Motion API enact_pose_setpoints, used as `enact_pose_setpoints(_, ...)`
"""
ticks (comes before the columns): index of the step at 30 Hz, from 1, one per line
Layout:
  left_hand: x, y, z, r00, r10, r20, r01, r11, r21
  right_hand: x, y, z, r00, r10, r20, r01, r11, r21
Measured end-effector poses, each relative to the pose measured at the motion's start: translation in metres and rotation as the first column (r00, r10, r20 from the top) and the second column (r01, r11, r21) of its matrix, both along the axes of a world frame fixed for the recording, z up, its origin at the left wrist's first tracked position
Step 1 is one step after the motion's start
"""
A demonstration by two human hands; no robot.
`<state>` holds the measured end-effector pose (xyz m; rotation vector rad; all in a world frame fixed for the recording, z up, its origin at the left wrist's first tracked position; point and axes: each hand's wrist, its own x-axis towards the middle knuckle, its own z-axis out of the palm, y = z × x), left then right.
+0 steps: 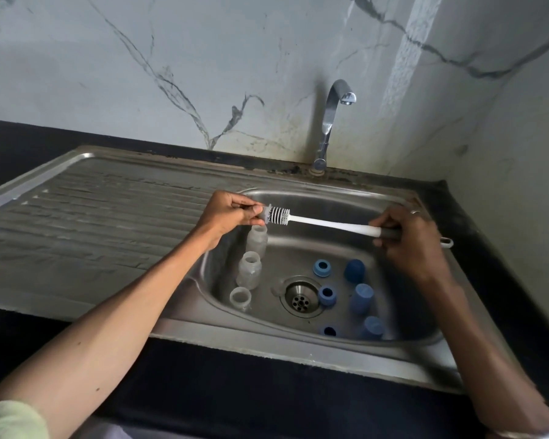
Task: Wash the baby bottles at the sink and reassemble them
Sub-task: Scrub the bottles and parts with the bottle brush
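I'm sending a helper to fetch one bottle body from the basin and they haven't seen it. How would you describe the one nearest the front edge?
Start at the steel sink basin and find its drain. Left of it, three clear bottle bodies stand upright in a row along the basin's left wall. The nearest bottle is the one closest to the front rim, looks shortest from above, and shows its open round mouth most fully.
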<state>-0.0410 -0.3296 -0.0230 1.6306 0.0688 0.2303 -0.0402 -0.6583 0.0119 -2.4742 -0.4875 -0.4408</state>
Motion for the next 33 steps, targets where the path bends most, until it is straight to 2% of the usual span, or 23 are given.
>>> enact_pose_setpoints(3, 0.001, 0.000, 0.000, 0.999, 0.034, 0.032, -0.034, 0.999, 0.001, 0.000, 0.002, 0.000, 0.986, 0.023, -0.164, -0.036, 0.996, -0.076)
enact_pose_setpoints(8, 0.004, -0.002, 0.002, 0.987, 0.051, 0.153, -0.057, 0.998, 0.033, 0.001, 0.002, 0.003, 0.911, 0.103, -0.399, -0.172, 0.975, -0.142)
enact_pose_setpoints(10, 0.002, -0.003, 0.002, 0.982, 0.043, 0.181, -0.050, 0.998, 0.034, 0.000, -0.002, 0.006, 0.841, 0.151, -0.519, -0.233, 0.968, -0.095)
enact_pose_setpoints(13, 0.001, 0.002, 0.003, 0.980, 0.057, 0.191, -0.060, 0.998, 0.009, -0.006, -0.003, 0.011, 0.734, 0.238, -0.636, -0.252, 0.965, 0.071)
enact_pose_setpoints(15, -0.001, 0.005, 0.004, 0.981, 0.067, 0.181, -0.066, 0.998, -0.011, -0.009, 0.004, 0.012, 0.765, 0.211, -0.608, -0.253, 0.967, 0.019)
enact_pose_setpoints(18, -0.001, 0.007, 0.007, 0.986, 0.061, 0.156, -0.056, 0.998, -0.034, -0.008, 0.014, 0.009, 0.910, 0.048, -0.412, -0.130, 0.976, -0.174)
enact_pose_setpoints(22, 0.000, 0.005, 0.007, 0.997, 0.016, 0.078, -0.013, 0.999, -0.030, -0.011, 0.013, 0.006, 0.965, -0.071, -0.251, 0.071, 0.997, -0.007)
enact_pose_setpoints(24, -0.001, 0.003, 0.007, 1.000, 0.001, 0.018, 0.000, 0.999, -0.037, -0.014, 0.010, 0.008, 0.988, -0.098, -0.118, 0.109, 0.990, 0.087)
enact_pose_setpoints(27, -0.002, -0.003, 0.007, 1.000, -0.007, -0.017, 0.005, 0.996, -0.088, -0.015, 0.005, 0.013, 0.989, -0.115, 0.097, 0.102, 0.986, 0.129)
enact_pose_setpoints(30, 0.000, -0.007, 0.009, 0.999, 0.028, 0.021, -0.023, 0.980, -0.199, -0.018, 0.003, 0.016, 0.993, -0.097, 0.068, 0.090, 0.991, 0.096)
enact_pose_setpoints(33, 0.002, -0.013, 0.009, 0.996, 0.084, 0.017, -0.075, 0.951, -0.299, -0.015, 0.003, 0.015, 0.989, -0.111, -0.095, 0.117, 0.992, 0.057)
